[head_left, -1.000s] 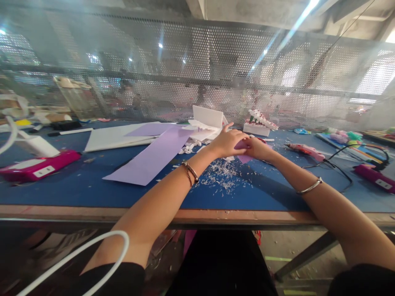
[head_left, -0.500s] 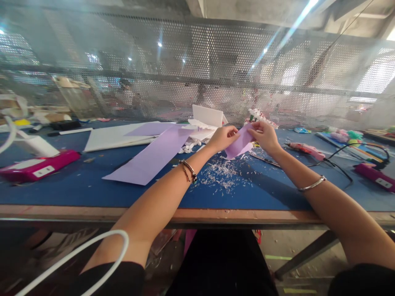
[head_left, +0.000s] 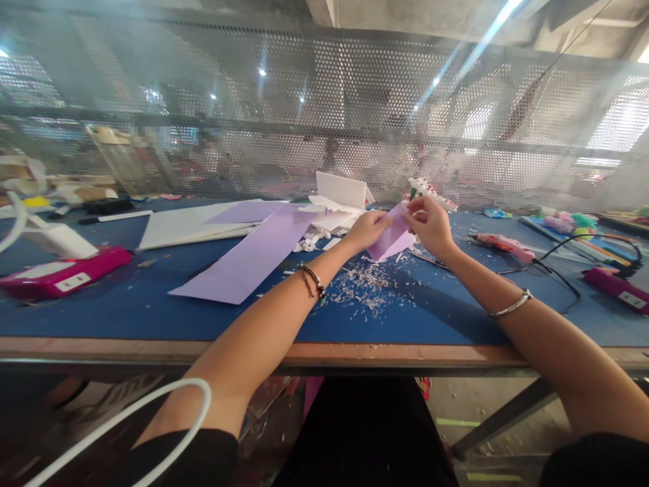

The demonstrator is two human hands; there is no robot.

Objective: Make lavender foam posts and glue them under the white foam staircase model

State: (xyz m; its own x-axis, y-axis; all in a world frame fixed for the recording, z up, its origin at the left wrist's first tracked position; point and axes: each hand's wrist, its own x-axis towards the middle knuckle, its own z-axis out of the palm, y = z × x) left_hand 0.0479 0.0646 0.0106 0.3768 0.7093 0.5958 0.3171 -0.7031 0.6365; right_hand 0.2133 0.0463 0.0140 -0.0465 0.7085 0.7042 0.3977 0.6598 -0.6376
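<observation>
A small piece of purple paper (head_left: pixel 388 240) is held up above the blue tabletop between my two hands. My left hand (head_left: pixel 368 230) is closed on its left edge. At its upper right edge, the fingers of my right hand (head_left: pixel 428 222) pinch the paper. Below the piece lies a scatter of tiny paper scraps (head_left: pixel 368 291). A long purple paper strip (head_left: pixel 248 257) lies to the left of my hands, over a white board (head_left: pixel 187 226). A thin dark pen-like tool (head_left: pixel 428 260) rests beneath my right hand, partly hidden.
A pink glue gun (head_left: pixel 501 247) with a black cable lies on the right. Magenta power boxes stand at left (head_left: pixel 65 270) and right (head_left: pixel 616 287). White pieces (head_left: pixel 337 210) are heaped behind my left hand. A perforated metal screen (head_left: pixel 345 101) closes the back.
My left hand has turned slightly and covers more of the paper's left edge. My right hand has shifted a little left, its fingers more bent at the paper's edge.
</observation>
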